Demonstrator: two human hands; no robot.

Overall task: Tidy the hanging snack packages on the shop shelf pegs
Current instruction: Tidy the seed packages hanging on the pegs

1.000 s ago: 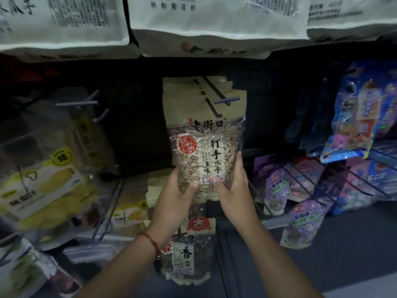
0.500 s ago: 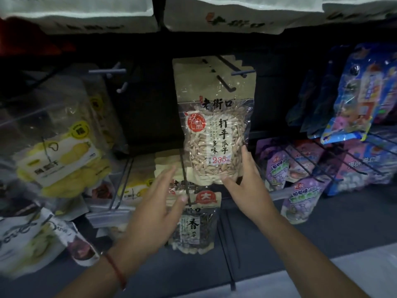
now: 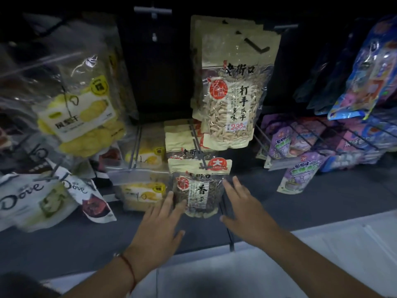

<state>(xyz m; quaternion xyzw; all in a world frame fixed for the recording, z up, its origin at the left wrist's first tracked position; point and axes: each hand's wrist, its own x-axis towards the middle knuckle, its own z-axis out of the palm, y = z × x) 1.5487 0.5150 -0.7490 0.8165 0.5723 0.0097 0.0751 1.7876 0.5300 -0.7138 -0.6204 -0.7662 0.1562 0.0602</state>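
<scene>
although both hands are close to the lower row, neither has hold of anything. left hand (image 3: 160, 222) is spread flat with straight fingers, its fingertips (image 3: 169, 195) at or just touching the lower left edge of the dark seed packet (image 3: 198, 190); contact cannot be confirmed. right hand (image 3: 245, 208) is likewise spread, fingers straight, just beside the packet's right edge and apart from it.

location: the dark seed packet hangs at the front of a lower peg (image 3: 199, 151), with more kraft-topped packets stacked behind it. the pale seed packet (image 3: 231, 100) hangs above on its own peg, slightly skewed. dried fruit bags (image 3: 79, 112) hang to the left, purple packets (image 3: 300, 175) to the right.

handling, as judged: the packet looks to be a light pouch of glossy film with a loose fill, so it should be soft, crinkly, somewhat slippery and free to swing on the peg. the card-like header around the hang hole appears stiffer. recommended hold: both side edges of the lower body for squaring, or the header near the hole for sliding along the peg. squeezing the middle risks crushing the contents.
</scene>
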